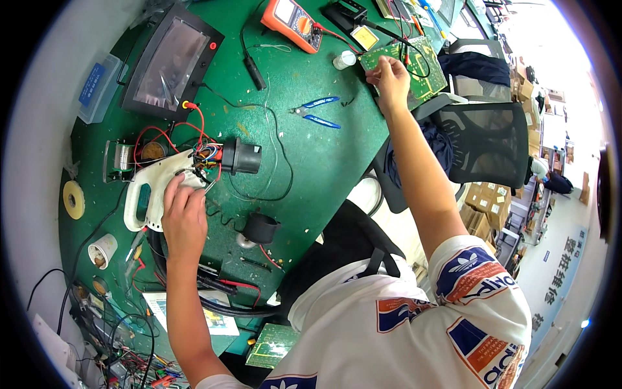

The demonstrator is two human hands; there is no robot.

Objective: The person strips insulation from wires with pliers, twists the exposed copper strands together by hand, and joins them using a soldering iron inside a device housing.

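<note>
My left hand (184,211) lies closed at the white plastic handle housing (153,194), with a slim metal tool like tweezers (210,186) between its fingertips. Coloured wires (208,153) come out of the housing beside a black round connector (243,157). Far to the right, my right hand (391,79) is at the near left part of a green circuit board (420,85). Its fingertips are pinched together, and whatever they may hold is too small to make out. Blue-handled cutters (317,113) lie with handles spread between the two hands.
An orange multimeter (295,24) and a small white-capped jar (344,60) stand at the back. A black screen unit (172,61), solder spool (123,157), tape roll (74,200) and paper cup (102,251) line the left. A black cylindrical part (261,228) sits near me; office chairs (483,146) stand right.
</note>
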